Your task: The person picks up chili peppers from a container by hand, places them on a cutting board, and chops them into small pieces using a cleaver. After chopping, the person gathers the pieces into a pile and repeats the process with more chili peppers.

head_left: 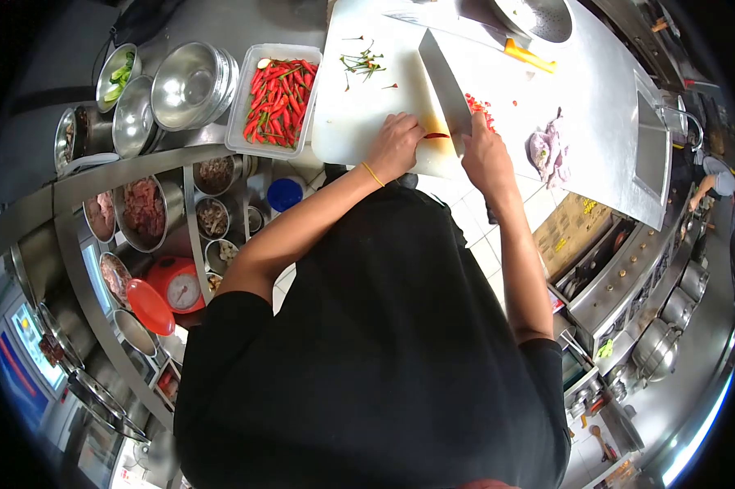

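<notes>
On the white cutting board [343,122], my left hand [397,145] is closed with its fingertips on a red chili [437,135]. My right hand [487,159] grips a broad-bladed knife [444,80], whose blade rests beside the chili and points away from me. Chopped red chili [480,106] lies just right of the blade. Green chili stems [362,62] are scattered on the upper left of the board. To the left of the board stands a clear plastic container [235,122] full of whole red chilies [282,102].
Steel bowls [184,85] stand left of the container. An orange-handled knife [530,56] and a colander [547,18] are beyond the board. A raw piece of poultry [549,152] lies on the right. A red scale [177,285] sits on the lower left shelf. Another person [718,177] is at far right.
</notes>
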Tool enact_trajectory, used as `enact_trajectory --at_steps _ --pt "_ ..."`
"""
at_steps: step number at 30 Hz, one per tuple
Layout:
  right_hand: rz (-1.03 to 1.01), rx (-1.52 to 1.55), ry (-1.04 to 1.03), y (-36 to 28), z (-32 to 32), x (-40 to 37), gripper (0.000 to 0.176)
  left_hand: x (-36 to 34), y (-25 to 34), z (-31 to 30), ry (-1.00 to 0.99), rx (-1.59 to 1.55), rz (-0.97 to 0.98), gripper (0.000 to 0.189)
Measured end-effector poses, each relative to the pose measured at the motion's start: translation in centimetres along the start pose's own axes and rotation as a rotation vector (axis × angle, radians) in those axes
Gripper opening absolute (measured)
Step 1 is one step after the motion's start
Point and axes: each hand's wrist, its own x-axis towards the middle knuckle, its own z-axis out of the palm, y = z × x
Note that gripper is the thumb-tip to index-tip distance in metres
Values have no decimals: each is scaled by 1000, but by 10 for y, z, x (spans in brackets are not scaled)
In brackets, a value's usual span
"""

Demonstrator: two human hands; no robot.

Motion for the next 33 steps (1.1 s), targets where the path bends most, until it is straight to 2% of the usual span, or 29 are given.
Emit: enact_trajectory --at_steps 4,8,10,12,18,20,21,24,30,33 --pt "14 86 56 -1 13 12 25 2 1 -1 41 -44 40 15" --pt "37 48 -4 -12 -14 0 23 -3 -3 3 18 -29 29 18" --pt "31 40 -9 -10 -3 1 25 -3 0 -3 24 -33 35 18" --pt "37 51 82 -8 16 7 23 -1 2 -4 31 -41 57 19" --pt "-24 26 43 -11 -1 2 23 -4 0 -3 -9 -10 44 18" --pt "43 -3 31 -17 1 0 24 -4 -2 -2 -10 -25 47 20" --pt "40 33 47 -7 22 6 26 -4 -1 -3 -8 -27 49 20" --pt "9 24 115 -10 23 16 26 -3 0 -4 -16 -20 45 21" --pt "67 -18 24 -21 4 3 27 -5 1 -5 25 2 79 19" --pt "48 24 124 -13 24 14 26 -1 1 -5 -10 -7 50 19"
